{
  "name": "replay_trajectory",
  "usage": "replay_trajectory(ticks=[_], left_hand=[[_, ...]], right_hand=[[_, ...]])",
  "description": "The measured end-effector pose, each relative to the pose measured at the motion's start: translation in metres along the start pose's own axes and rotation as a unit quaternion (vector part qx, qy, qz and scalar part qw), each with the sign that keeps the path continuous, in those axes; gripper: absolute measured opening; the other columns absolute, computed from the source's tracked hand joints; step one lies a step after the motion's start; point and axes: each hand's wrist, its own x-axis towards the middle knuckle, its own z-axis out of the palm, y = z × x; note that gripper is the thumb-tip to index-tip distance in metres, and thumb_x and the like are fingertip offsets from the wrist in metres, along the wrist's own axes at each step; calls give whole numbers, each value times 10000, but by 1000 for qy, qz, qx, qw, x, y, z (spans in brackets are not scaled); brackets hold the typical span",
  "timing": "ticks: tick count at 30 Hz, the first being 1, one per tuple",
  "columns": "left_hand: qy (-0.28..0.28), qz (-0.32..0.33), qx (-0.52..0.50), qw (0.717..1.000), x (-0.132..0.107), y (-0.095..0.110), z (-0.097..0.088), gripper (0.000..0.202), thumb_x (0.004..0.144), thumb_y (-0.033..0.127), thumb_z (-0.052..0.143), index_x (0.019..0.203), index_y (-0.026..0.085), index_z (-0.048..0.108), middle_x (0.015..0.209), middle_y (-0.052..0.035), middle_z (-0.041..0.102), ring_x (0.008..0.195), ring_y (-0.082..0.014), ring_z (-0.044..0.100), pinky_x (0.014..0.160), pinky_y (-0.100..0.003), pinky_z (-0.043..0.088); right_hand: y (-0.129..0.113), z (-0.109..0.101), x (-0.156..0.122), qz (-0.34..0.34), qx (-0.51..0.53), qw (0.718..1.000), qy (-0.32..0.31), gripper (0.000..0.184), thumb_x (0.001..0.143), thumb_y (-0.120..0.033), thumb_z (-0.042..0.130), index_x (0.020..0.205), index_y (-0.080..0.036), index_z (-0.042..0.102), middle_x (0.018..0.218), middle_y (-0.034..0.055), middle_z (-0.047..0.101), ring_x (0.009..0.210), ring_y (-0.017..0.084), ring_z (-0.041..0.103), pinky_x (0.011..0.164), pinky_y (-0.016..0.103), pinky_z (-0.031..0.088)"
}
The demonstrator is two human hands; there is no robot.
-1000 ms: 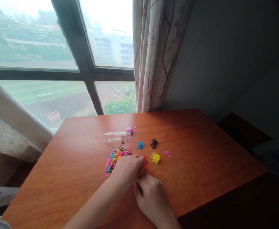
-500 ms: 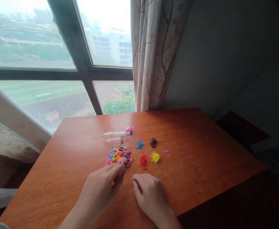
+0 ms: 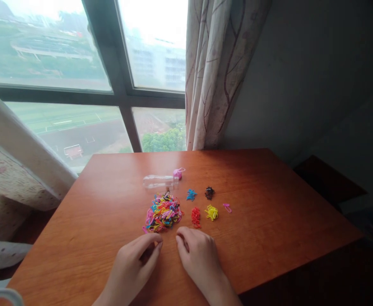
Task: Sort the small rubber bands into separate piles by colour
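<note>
Lower centre, the left hand [image 3: 135, 263] curls thumb towards forefinger just below the mixed heap of bands [image 3: 163, 212]; I cannot tell whether it pinches one. The right hand [image 3: 199, 259] lies slack, palm down, holding nothing, near the red pile [image 3: 195, 216]. A careless knuckle there could smear it into the yellow pile [image 3: 212, 212].

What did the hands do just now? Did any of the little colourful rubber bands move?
The left hand pulled back toward the person, away from the red pile it was touching, and now rests curled in front of the mixed pile. Whether it pinches a band cannot be told. The right hand barely moved. The yellow pile, blue pile, black pile, pink band and bottle stayed put.
</note>
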Motion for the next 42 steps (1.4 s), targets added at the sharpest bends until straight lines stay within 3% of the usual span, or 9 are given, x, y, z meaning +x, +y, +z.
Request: replay_trajectory(ticks=[3, 8, 17, 29, 37, 42], left_hand=[[7, -8, -9, 1000, 3, 0, -1, 125, 892, 228, 525, 846, 209, 639, 631, 41, 637, 513, -99, 580, 526, -171, 464], [5, -1, -2, 1000, 2, -3, 2, 115, 878, 208, 531, 874, 218, 646, 714, 33, 683, 567, -102, 620, 567, -171, 482], [56, -45, 26, 997, 4, -1, -1, 127, 880, 265, 538, 843, 219, 651, 630, 52, 637, 525, -108, 596, 541, -195, 458], [21, -70, 31, 997, 0, -7, 3, 131, 892, 272, 521, 881, 236, 646, 702, 41, 668, 593, -123, 621, 590, -208, 463], [17, -69, 35, 997, 0, -5, 3, 127, 882, 269, 524, 870, 236, 646, 710, 37, 680, 600, -127, 632, 587, -210, 470], [17, -68, 42, 997, 0, -6, 3, 141, 887, 267, 512, 882, 234, 649, 727, 29, 693, 604, -130, 636, 590, -211, 474]], right_hand=[[-7, 5, 8, -5, 8, 1000, 14, 103, 874, -144, 552, 850, -234, 597, 699, -31, 655, 628, 144, 608, 581, 256, 300], [-16, 12, 20, -8, 2, 999, 40, 115, 883, -159, 566, 940, -241, 623, 740, -21, 673, 688, 172, 632, 604, 265, 321], [-19, 18, 20, -10, -2, 1000, 22, 96, 887, -147, 571, 851, -231, 601, 729, -20, 669, 673, 169, 625, 597, 268, 304], [-15, 24, 18, -13, -21, 1000, 4, 115, 890, -139, 558, 844, -237, 599, 751, -20, 681, 690, 165, 631, 594, 265, 299], [-13, 21, 10, -18, -1, 999, 44, 154, 905, -157, 499, 816, -235, 598, 706, -16, 662, 655, 158, 623, 600, 256, 316], [4, 8, 4, 2, 19, 997, 81, 203, 941, -195, 451, 866, -228, 637, 713, -2, 672, 638, 151, 626, 622, 243, 346]])
